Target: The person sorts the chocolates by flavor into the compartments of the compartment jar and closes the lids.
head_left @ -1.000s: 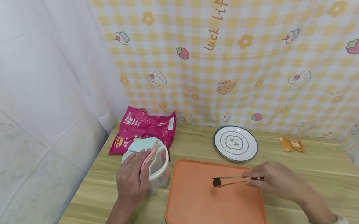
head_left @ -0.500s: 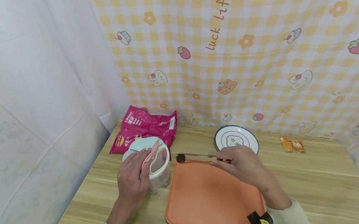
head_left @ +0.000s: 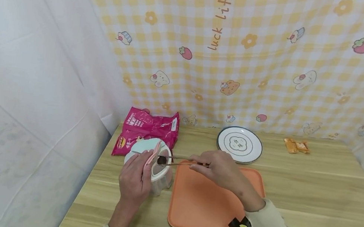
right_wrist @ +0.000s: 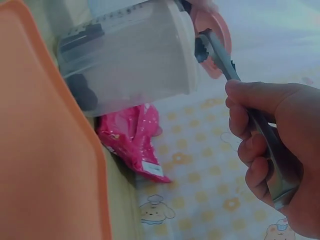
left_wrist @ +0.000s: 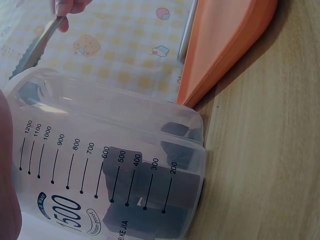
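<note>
At the left stands a clear storage container with measuring marks and a white-and-mint lid. My left hand rests over the lid, fingers and thumb holding its pink flap raised. From the right, my right hand grips metal tongs. A dark round piece sits between the tong tips, right at the opening of the container. In the left wrist view several dark pieces show through the lower wall.
An orange tray lies right of the container. Behind the container is a magenta snack bag. A white plate with a dark rim stands behind the tray, and small orange packets lie at the back right.
My right hand has carried the tongs and the dark round piece leftward from over the tray to the container's opening. The left hand has stayed on the lid.
</note>
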`<control>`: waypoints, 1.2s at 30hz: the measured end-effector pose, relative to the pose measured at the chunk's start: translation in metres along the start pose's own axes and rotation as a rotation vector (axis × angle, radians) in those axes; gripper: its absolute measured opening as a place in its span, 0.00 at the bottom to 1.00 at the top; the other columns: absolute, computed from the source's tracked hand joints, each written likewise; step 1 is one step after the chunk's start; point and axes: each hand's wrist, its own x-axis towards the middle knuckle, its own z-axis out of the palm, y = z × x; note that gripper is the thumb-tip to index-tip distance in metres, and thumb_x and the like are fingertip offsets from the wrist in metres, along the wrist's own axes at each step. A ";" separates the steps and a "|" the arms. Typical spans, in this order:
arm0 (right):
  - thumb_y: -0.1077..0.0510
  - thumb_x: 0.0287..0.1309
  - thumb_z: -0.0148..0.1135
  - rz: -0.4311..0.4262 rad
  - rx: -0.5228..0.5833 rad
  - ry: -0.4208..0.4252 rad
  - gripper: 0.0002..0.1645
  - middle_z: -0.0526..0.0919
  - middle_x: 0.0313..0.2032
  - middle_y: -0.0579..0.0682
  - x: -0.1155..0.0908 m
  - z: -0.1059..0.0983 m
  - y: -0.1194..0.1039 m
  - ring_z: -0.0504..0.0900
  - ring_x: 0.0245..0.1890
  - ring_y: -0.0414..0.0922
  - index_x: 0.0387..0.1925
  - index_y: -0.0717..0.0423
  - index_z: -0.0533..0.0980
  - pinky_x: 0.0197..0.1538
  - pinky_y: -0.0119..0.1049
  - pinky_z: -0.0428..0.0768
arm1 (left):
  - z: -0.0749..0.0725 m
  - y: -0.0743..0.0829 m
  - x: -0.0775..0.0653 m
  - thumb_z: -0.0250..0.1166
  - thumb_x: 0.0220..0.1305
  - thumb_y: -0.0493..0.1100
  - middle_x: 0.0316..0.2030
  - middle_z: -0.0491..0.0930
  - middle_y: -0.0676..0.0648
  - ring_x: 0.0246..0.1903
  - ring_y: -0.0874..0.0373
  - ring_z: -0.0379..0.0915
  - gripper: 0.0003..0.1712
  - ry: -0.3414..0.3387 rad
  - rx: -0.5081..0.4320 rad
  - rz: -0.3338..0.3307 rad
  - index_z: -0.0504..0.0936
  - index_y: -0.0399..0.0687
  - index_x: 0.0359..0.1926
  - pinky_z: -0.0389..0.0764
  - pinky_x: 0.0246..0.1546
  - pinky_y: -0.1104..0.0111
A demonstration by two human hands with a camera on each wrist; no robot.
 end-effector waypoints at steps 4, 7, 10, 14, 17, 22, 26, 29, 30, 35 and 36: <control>0.50 0.64 0.71 0.008 -0.009 -0.006 0.17 0.80 0.25 0.31 -0.002 0.004 0.003 0.68 0.19 0.29 0.51 0.49 0.88 0.21 0.29 0.69 | 0.000 -0.001 0.000 0.51 0.77 0.52 0.51 0.86 0.41 0.49 0.42 0.85 0.27 0.001 -0.006 -0.006 0.85 0.36 0.56 0.75 0.63 0.55; 0.50 0.64 0.71 0.018 -0.013 -0.009 0.17 0.79 0.24 0.30 -0.003 0.005 0.004 0.67 0.19 0.29 0.52 0.49 0.88 0.20 0.29 0.68 | 0.000 -0.001 0.000 0.51 0.77 0.52 0.51 0.86 0.40 0.49 0.42 0.85 0.27 -0.004 -0.002 -0.009 0.85 0.36 0.56 0.75 0.64 0.55; 0.49 0.64 0.71 0.025 -0.017 -0.012 0.17 0.79 0.24 0.30 -0.003 0.005 0.005 0.68 0.19 0.29 0.51 0.49 0.88 0.20 0.30 0.69 | 0.000 -0.001 0.000 0.50 0.77 0.52 0.51 0.86 0.41 0.49 0.42 0.85 0.27 -0.007 -0.002 -0.010 0.85 0.36 0.56 0.75 0.64 0.56; 0.49 0.63 0.72 0.046 -0.020 -0.016 0.18 0.82 0.26 0.30 -0.002 0.004 0.003 0.72 0.21 0.28 0.52 0.50 0.88 0.21 0.29 0.71 | 0.000 -0.001 0.000 0.51 0.77 0.52 0.52 0.86 0.41 0.50 0.43 0.85 0.26 -0.011 -0.004 -0.014 0.85 0.37 0.57 0.73 0.65 0.58; 0.49 0.62 0.73 0.067 -0.026 -0.016 0.19 0.83 0.28 0.30 -0.003 0.003 0.002 0.74 0.23 0.28 0.52 0.51 0.87 0.22 0.29 0.73 | 0.000 0.000 -0.001 0.51 0.77 0.51 0.52 0.86 0.42 0.50 0.44 0.85 0.26 -0.017 0.001 -0.021 0.85 0.38 0.57 0.73 0.66 0.60; 0.48 0.60 0.74 0.080 -0.048 -0.011 0.21 0.81 0.28 0.29 -0.006 0.000 0.004 0.74 0.24 0.28 0.53 0.51 0.87 0.24 0.29 0.74 | -0.001 0.000 0.000 0.52 0.76 0.52 0.53 0.86 0.42 0.51 0.44 0.85 0.26 -0.024 0.008 -0.025 0.85 0.38 0.57 0.74 0.65 0.58; 0.48 0.60 0.75 0.086 -0.066 -0.003 0.21 0.80 0.28 0.28 -0.014 -0.002 0.009 0.74 0.23 0.27 0.53 0.51 0.87 0.25 0.28 0.74 | -0.002 0.000 0.000 0.53 0.75 0.51 0.53 0.86 0.42 0.52 0.44 0.84 0.25 -0.027 0.011 -0.025 0.85 0.38 0.58 0.74 0.64 0.56; 0.48 0.60 0.75 0.096 -0.086 0.001 0.20 0.79 0.27 0.26 -0.021 -0.004 0.013 0.72 0.22 0.27 0.52 0.50 0.87 0.24 0.29 0.73 | -0.002 0.000 -0.001 0.55 0.73 0.50 0.53 0.86 0.43 0.52 0.44 0.84 0.24 -0.028 0.013 -0.027 0.85 0.39 0.58 0.74 0.64 0.56; 0.48 0.60 0.74 0.101 -0.086 -0.001 0.20 0.78 0.27 0.26 -0.024 -0.005 0.014 0.71 0.21 0.28 0.52 0.50 0.87 0.23 0.29 0.72 | -0.002 0.000 -0.001 0.55 0.73 0.50 0.54 0.86 0.43 0.52 0.44 0.84 0.24 -0.028 0.012 -0.028 0.85 0.39 0.58 0.74 0.64 0.56; 0.49 0.60 0.74 0.161 -0.091 -0.029 0.19 0.77 0.26 0.26 -0.042 -0.012 0.023 0.69 0.19 0.30 0.52 0.48 0.87 0.20 0.28 0.69 | -0.001 -0.001 -0.001 0.54 0.74 0.50 0.54 0.86 0.43 0.52 0.44 0.84 0.25 -0.027 0.012 -0.024 0.85 0.39 0.58 0.71 0.66 0.60; 0.49 0.60 0.74 0.174 -0.090 -0.035 0.19 0.77 0.26 0.26 -0.046 -0.013 0.026 0.69 0.19 0.30 0.52 0.48 0.87 0.20 0.28 0.70 | -0.001 -0.001 -0.001 0.54 0.74 0.51 0.53 0.86 0.43 0.52 0.44 0.84 0.25 -0.027 0.013 -0.022 0.85 0.39 0.58 0.72 0.66 0.60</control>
